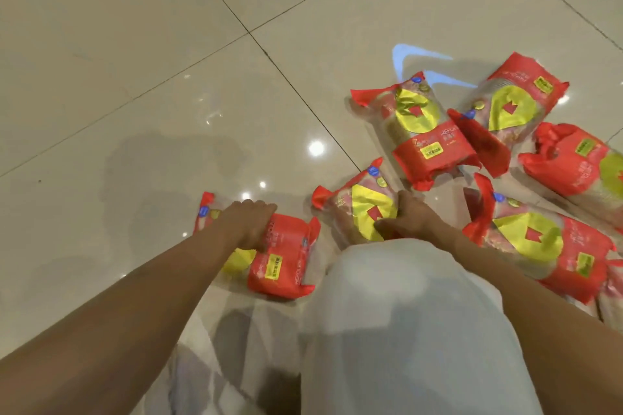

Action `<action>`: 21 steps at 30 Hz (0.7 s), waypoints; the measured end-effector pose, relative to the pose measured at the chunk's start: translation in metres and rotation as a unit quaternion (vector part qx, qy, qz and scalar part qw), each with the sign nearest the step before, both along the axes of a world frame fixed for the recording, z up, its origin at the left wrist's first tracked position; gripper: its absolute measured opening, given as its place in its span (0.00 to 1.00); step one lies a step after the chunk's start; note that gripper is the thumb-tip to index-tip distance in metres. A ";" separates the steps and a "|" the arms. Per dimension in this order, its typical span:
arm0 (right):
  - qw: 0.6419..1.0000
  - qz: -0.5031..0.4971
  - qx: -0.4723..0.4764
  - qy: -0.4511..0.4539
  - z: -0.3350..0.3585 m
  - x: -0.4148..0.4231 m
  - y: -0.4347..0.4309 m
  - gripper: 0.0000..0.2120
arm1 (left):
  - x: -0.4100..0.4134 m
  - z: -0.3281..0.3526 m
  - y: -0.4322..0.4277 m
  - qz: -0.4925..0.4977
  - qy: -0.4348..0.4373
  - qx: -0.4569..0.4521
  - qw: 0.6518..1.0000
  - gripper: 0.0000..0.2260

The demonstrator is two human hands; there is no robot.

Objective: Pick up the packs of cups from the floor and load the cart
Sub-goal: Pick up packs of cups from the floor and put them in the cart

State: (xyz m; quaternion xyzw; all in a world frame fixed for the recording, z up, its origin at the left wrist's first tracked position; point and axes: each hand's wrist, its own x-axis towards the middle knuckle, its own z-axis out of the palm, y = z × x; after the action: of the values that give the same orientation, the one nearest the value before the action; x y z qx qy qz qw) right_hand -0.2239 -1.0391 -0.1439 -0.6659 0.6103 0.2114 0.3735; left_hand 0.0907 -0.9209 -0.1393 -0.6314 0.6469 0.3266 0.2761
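Observation:
Several red and yellow plastic packs of cups lie on the glossy tiled floor. My left hand (247, 224) is wrapped over the top of the leftmost pack (281, 258), gripping it. My right hand (409, 214) clasps the side of the middle pack (357, 209) just in front of my knee. Another pack (428, 131) lies behind it. More packs lie to the right (512, 101), (580, 162), (553, 246). No cart is in view.
My knee in a pale garment (404, 313) fills the lower middle and hides the near ends of the packs. Beige floor tiles (135, 77) stretch to the left and back. A blue light reflection (421, 57) shows on the floor beyond the packs.

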 end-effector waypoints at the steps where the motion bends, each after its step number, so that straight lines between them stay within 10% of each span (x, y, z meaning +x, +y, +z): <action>1: 0.999 -0.022 0.020 -0.013 -0.012 -0.002 -0.005 0.36 | 0.005 -0.010 0.000 0.003 0.012 0.003 1.000 0.37; 11: 0.991 -0.098 -0.033 -0.083 0.015 0.026 0.022 0.37 | 0.024 0.019 0.052 0.209 0.063 -0.101 0.971 0.35; 16: 0.965 -0.086 -0.155 -0.192 0.168 0.065 0.001 0.43 | 0.031 0.141 0.081 0.543 0.158 -0.237 0.790 0.37; 21: 0.933 -0.111 -0.175 -0.295 0.383 0.113 0.015 0.35 | 0.037 0.340 0.099 0.653 0.246 -0.337 0.632 0.27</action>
State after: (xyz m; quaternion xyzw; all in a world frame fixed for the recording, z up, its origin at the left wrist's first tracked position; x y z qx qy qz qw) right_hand -0.1108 -1.0239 0.2387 -0.6809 0.5697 -0.1476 0.4359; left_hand 0.1273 -0.8215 0.2007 -0.8344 0.1741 0.3242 -0.4103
